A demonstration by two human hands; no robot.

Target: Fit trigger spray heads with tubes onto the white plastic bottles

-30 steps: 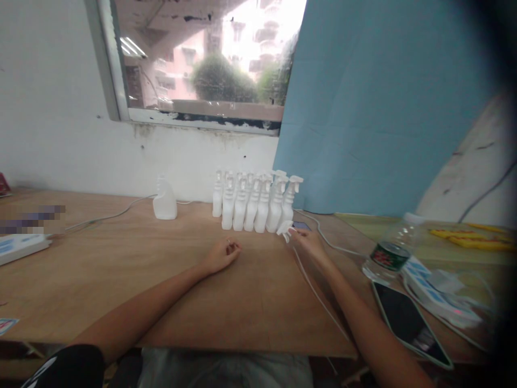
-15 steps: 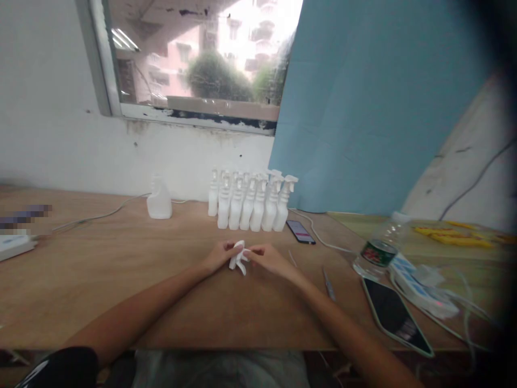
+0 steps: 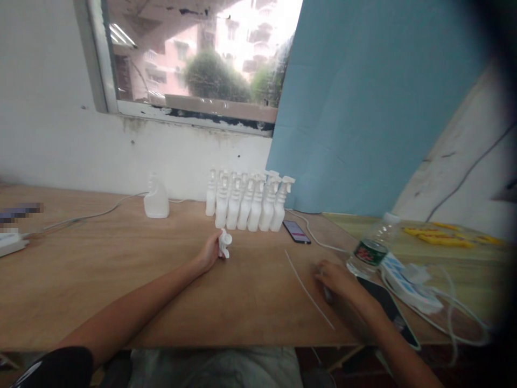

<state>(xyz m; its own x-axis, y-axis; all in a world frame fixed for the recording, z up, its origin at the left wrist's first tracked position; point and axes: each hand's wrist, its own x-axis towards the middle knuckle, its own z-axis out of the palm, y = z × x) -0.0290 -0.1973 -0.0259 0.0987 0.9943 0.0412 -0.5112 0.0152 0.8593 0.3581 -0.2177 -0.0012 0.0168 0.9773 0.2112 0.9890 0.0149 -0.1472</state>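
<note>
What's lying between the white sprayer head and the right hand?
The head view shows a thin white tube lying between the sprayer head and the right hand.

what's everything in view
spray head: one, white, centre
spray bottles: 7+, white, back
headless bottle: one, white, left
tube: one, white, centre right
slim tool: one, grey, centre right
phones: two, dark, right
water bottle: one, clear, right
power strips: two, white, both sides
cables: several, pale, both sides
flat items: several, yellow, right
blurred object: one, purplish, left
table: one, brown, below
window: one, grey, above
wall: one, white, behind
curtain: one, blue, right
sleeve: one, black, left
trousers: one, grey, bottom
left hand: one, on spray head
right hand: one, by slim tool
</note>
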